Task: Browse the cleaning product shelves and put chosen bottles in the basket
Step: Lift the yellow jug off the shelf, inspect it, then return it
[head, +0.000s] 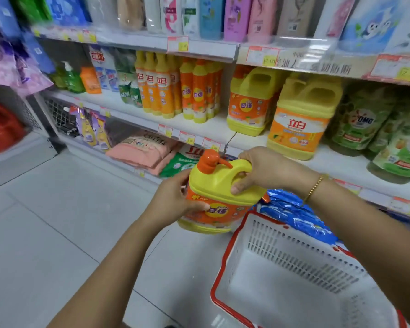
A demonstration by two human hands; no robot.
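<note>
White store shelving (pixel 208 129) fills the background, stocked with cleaning goods; pale tiled floor (pixel 57 221) lies below it.

White slatted plastic basket with red rim (pixel 294 275): below and to the right of both grips, hanging under the right forearm, nothing visible inside.

Yellow plastic detergent jug with orange label and orange pump top (pixel 219 192): held upright in the air, just above and left of the basket's near corner, clear of the shelf.

Two similar yellow handled jugs (pixel 298 114): standing on the middle shelf, above and beyond the right grip.

Blue plastic packets (pixel 291 209): on the low shelf directly under the right wrist.

Right hand (pixel 265 169): grip closed around the jug's moulded handle, fingers threaded through it.

Left hand (pixel 175 197): grip wrapped on the jug's left side, thumb across the label.

Gold bracelet (pixel 314 187): on the right wrist.
</note>
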